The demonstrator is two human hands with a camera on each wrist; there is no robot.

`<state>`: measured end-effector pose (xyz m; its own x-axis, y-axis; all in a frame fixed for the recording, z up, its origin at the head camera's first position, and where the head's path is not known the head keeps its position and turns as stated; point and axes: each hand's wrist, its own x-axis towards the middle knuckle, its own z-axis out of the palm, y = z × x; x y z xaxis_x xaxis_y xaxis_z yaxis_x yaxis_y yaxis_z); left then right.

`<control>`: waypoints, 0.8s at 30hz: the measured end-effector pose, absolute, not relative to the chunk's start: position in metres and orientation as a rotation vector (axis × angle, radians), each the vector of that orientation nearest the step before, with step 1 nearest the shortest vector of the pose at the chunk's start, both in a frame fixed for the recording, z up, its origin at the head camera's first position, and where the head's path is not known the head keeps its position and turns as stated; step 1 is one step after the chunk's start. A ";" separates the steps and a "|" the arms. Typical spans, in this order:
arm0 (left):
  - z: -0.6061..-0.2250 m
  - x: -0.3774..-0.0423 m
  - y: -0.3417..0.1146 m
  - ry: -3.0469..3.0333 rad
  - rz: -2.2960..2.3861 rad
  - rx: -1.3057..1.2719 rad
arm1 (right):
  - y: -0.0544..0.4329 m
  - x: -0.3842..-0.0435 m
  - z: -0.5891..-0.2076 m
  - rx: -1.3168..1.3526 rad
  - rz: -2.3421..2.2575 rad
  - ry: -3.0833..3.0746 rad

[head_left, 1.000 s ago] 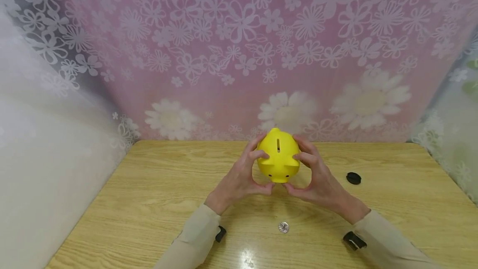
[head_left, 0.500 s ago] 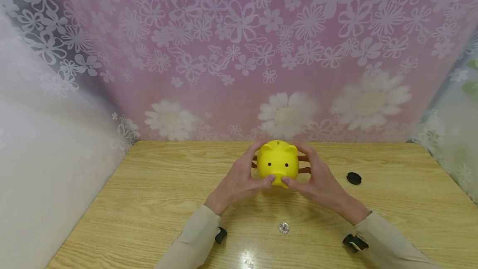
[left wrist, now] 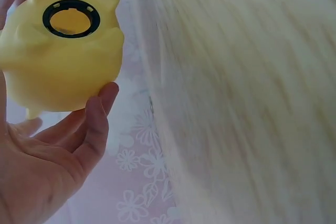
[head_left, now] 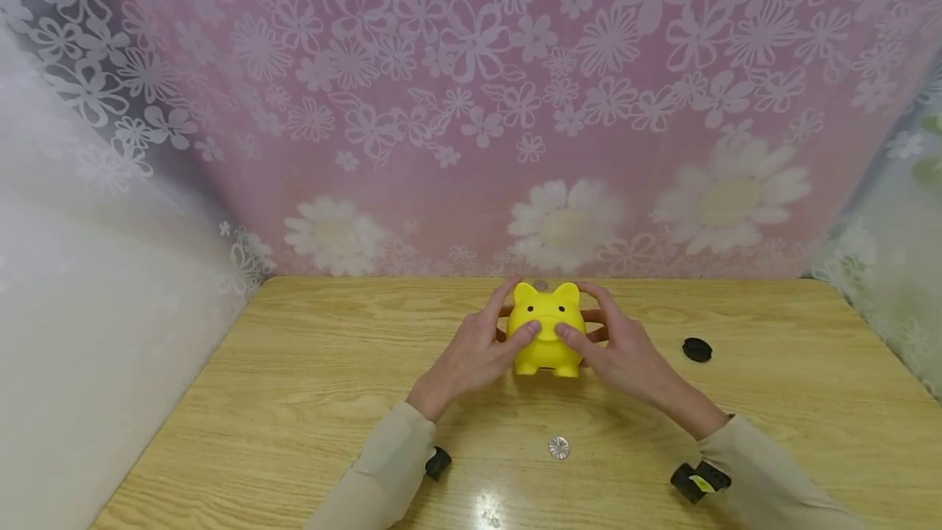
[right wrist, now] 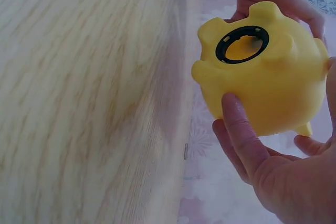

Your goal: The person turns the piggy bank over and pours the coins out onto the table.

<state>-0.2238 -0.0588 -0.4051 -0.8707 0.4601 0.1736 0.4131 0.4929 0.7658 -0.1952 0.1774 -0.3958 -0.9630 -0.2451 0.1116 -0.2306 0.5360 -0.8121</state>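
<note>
A yellow piggy bank (head_left: 547, 342) is held between both hands over the table, its face and front feet toward me in the head view. My left hand (head_left: 467, 362) grips its left side, thumb on the snout. From the right, my right hand (head_left: 625, 354) grips it the same way, with fingers reaching behind. Both wrist views show the underside, where a black ring (left wrist: 46, 20) surrounds an uncovered round hole. A silvery coin (head_left: 558, 447) lies on the table nearer to me. Another small silvery disc (head_left: 540, 285) shows just beyond the piggy bank's ears.
A black oval plug (head_left: 697, 349) lies on the wooden table (head_left: 331, 375), to the right of the hands. Behind the table's far edge hangs a pink floral curtain (head_left: 427, 211). Black bands sit at both wrists, and a pale sheet (head_left: 110, 309) borders the left side.
The hands have tipped the piggy bank back, so its top slot has turned out of sight and its face and feet have come into view. The disc behind it now shows.
</note>
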 end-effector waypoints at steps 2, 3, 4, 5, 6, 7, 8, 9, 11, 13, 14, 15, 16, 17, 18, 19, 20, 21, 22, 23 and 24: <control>-0.405 -0.223 -0.058 2.660 1.336 0.755 | 0.178 -0.196 -0.395 -0.403 -1.466 2.698; -0.404 -0.223 -0.058 2.652 1.332 0.743 | 0.178 -0.196 -0.395 -0.393 -1.477 2.681; -0.404 -0.223 -0.058 2.648 1.325 0.732 | 0.178 -0.196 -0.394 -0.386 -1.490 2.661; -0.404 -0.223 -0.058 2.642 1.318 0.718 | 0.178 -0.196 -0.394 -0.379 -1.502 2.644; -0.403 -0.223 -0.058 2.635 1.312 0.707 | 0.178 -0.196 -0.394 -0.373 -1.513 2.630; -0.403 -0.222 -0.058 2.631 1.305 0.697 | 0.178 -0.196 -0.394 -0.371 -1.526 2.616; -0.403 -0.222 -0.058 2.628 1.298 0.688 | 0.178 -0.196 -0.394 -0.366 -1.540 2.605; -0.402 -0.222 -0.058 2.628 1.289 0.682 | 0.178 -0.196 -0.394 -0.362 -1.551 2.596; -0.402 -0.222 -0.058 2.627 1.275 0.673 | 0.178 -0.196 -0.394 -0.354 -1.573 2.579; -0.401 -0.222 -0.058 2.624 1.261 0.670 | 0.177 -0.195 -0.394 -0.347 -1.592 2.562; -0.401 -0.221 -0.058 2.625 1.253 0.669 | 0.177 -0.195 -0.394 -0.342 -1.598 2.555; -0.401 -0.221 -0.058 2.624 1.247 0.670 | 0.177 -0.194 -0.394 -0.338 -1.601 2.549; -0.401 -0.221 -0.059 2.621 1.243 0.669 | 0.177 -0.194 -0.394 -0.335 -1.604 2.544; -0.400 -0.221 -0.059 2.620 1.239 0.668 | 0.177 -0.194 -0.394 -0.331 -1.606 2.537; -0.400 -0.221 -0.059 2.614 1.239 0.665 | 0.177 -0.194 -0.394 -0.326 -1.607 2.531; -0.400 -0.221 -0.059 2.607 1.240 0.663 | 0.177 -0.194 -0.394 -0.320 -1.606 2.526; -0.400 -0.221 -0.059 2.599 1.243 0.660 | 0.177 -0.194 -0.393 -0.312 -1.602 2.522; -0.400 -0.221 -0.059 2.590 1.247 0.655 | 0.177 -0.194 -0.393 -0.304 -1.597 2.518; -0.400 -0.221 -0.060 2.579 1.251 0.652 | 0.177 -0.195 -0.392 -0.297 -1.591 2.515; -0.399 -0.221 -0.060 2.570 1.254 0.649 | 0.176 -0.195 -0.391 -0.289 -1.585 2.513; -0.399 -0.221 -0.060 2.559 1.257 0.647 | 0.176 -0.195 -0.390 -0.283 -1.578 2.513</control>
<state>-0.2212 -0.0599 -0.3992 -0.8794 0.4760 -0.0013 0.2898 0.5376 0.7918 -0.1955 0.1762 -0.3905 -0.9692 -0.2437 -0.0349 -0.0743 0.4250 -0.9021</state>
